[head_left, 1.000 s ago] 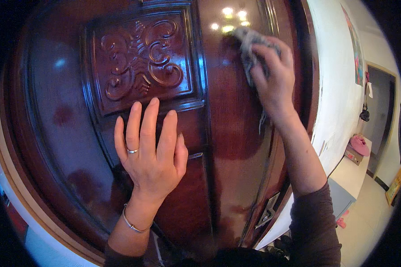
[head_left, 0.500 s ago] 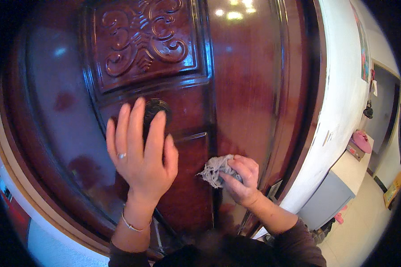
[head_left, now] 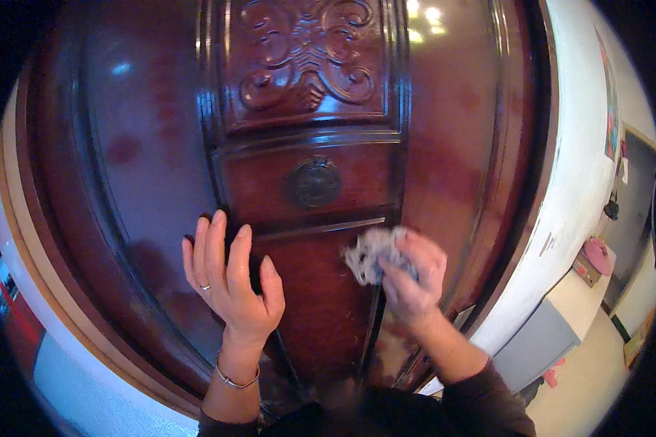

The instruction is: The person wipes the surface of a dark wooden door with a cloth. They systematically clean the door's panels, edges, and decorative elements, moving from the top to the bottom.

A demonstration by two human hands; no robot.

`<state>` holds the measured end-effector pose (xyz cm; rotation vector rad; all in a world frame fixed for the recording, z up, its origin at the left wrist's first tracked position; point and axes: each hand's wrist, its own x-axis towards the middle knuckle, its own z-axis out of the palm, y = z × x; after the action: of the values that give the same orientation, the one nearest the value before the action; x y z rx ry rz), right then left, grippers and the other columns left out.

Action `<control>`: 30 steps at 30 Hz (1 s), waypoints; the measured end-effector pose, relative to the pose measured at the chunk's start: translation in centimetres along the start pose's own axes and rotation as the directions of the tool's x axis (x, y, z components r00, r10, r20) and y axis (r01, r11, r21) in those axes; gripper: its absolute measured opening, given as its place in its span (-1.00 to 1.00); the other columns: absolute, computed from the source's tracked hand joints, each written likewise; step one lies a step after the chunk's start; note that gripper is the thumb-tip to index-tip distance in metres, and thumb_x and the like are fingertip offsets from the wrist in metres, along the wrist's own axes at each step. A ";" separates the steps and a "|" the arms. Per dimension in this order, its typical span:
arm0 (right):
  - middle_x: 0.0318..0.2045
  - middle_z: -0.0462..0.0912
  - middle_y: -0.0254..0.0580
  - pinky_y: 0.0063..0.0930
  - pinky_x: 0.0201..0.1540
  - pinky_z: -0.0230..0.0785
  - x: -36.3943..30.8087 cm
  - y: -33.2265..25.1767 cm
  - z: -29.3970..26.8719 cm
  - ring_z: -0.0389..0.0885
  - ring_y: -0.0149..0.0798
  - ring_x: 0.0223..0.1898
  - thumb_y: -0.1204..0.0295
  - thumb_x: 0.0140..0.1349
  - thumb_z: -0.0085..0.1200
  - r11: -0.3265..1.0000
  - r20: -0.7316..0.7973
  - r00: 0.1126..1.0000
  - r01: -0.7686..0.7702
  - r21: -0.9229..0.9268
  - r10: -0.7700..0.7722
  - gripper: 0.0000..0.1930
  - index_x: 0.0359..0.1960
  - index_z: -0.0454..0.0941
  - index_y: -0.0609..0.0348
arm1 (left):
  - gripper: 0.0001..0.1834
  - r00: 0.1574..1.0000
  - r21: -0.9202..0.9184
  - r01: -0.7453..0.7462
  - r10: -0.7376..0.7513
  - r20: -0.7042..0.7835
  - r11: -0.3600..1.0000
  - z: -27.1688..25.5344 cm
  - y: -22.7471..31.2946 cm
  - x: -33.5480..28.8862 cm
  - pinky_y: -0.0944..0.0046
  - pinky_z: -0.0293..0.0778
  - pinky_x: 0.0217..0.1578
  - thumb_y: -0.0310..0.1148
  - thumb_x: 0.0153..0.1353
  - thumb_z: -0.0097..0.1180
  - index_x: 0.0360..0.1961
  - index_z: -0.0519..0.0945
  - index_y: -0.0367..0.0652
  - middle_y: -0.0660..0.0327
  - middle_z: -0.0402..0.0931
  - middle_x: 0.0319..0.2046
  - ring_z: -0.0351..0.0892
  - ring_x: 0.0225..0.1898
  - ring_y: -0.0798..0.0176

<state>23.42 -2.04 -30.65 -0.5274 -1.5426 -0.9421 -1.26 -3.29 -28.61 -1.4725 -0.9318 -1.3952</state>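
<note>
A dark red, glossy door (head_left: pixel 306 291) with a carved scroll panel (head_left: pixel 310 54) fills most of the view. In my right hand (head_left: pixel 418 273) is a crumpled grey rag (head_left: pixel 372 253), gripped between thumb and fingers against or close to the door's lower middle panel. My left hand (head_left: pixel 235 280) holds nothing; its fingers are apart and raised before the door's left side, and I cannot tell whether they touch it. A ring sits on one finger and a bangle (head_left: pixel 237 382) on the wrist. Above and between my hands is a round dark door knocker (head_left: pixel 315 182), fully in sight.
The door frame (head_left: pixel 536 146) curves down the right side, beside a white wall (head_left: pixel 572 131). Farther right stands a grey cabinet (head_left: pixel 536 339) with a pink hat (head_left: pixel 596 253) on a box. Pink slippers (head_left: pixel 552 373) lie on the pale floor (head_left: pixel 590 379).
The view has shifted, so the door appears farther right. My left hand has come down off the knocker area, uncovering it. My right hand has moved up slightly with the rag.
</note>
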 end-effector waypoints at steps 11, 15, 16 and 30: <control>-0.10 0.57 -0.06 -0.19 -0.04 0.46 5.7 -2.5 2.2 0.54 0.00 -0.01 0.54 -0.22 0.30 0.986 0.036 0.998 0.043 0.159 -0.050 -0.71 -0.34 0.66 0.16 | -0.50 0.982 -0.250 0.000 -0.047 -0.183 0.968 -0.1 -0.8 0.3 -0.22 0.06 0.32 -0.23 0.36 -0.11 0.23 0.29 -0.31 -0.21 0.36 0.20 0.32 0.28 -0.19; -0.07 0.55 -0.11 -0.24 -0.07 0.42 8.6 -6.5 5.6 0.52 -0.09 -0.02 0.43 -0.10 0.16 0.926 0.048 0.970 0.210 0.313 -0.237 -0.77 -0.35 0.58 0.18 | -0.44 0.967 -0.417 -0.019 -0.089 -0.239 0.909 0.6 -0.9 -0.1 -0.26 0.10 0.29 -0.09 0.43 -0.21 0.26 0.22 -0.33 -0.29 0.33 0.20 0.33 0.26 -0.24; -0.07 0.54 -0.13 -0.25 -0.08 0.41 9.3 -7.4 5.7 0.51 -0.10 -0.03 0.40 -0.08 0.12 0.932 0.059 0.975 0.185 0.312 -0.214 -0.79 -0.36 0.57 0.17 | -0.42 0.962 -0.445 -0.024 -0.101 -0.254 0.895 0.6 -1.1 -0.2 -0.27 0.11 0.29 -0.06 0.45 -0.24 0.26 0.21 -0.33 -0.31 0.33 0.20 0.34 0.25 -0.25; -0.20 0.56 -0.04 -0.19 -0.20 0.35 6.0 -2.9 -0.4 0.50 -0.01 -0.18 0.60 -0.22 0.20 0.976 0.104 0.983 -0.129 -0.173 0.148 -0.72 -0.36 0.63 0.15 | -0.45 0.982 -0.302 -0.059 0.002 -0.187 0.951 0.1 -1.2 -0.4 -0.24 0.01 0.34 -0.06 0.44 -0.24 0.27 0.23 -0.23 -0.20 0.36 0.21 0.30 0.29 -0.24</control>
<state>20.25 -5.08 -25.68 -0.8116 -1.5168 -0.9501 -2.36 -2.76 -28.88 -1.5415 -0.5910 -1.6789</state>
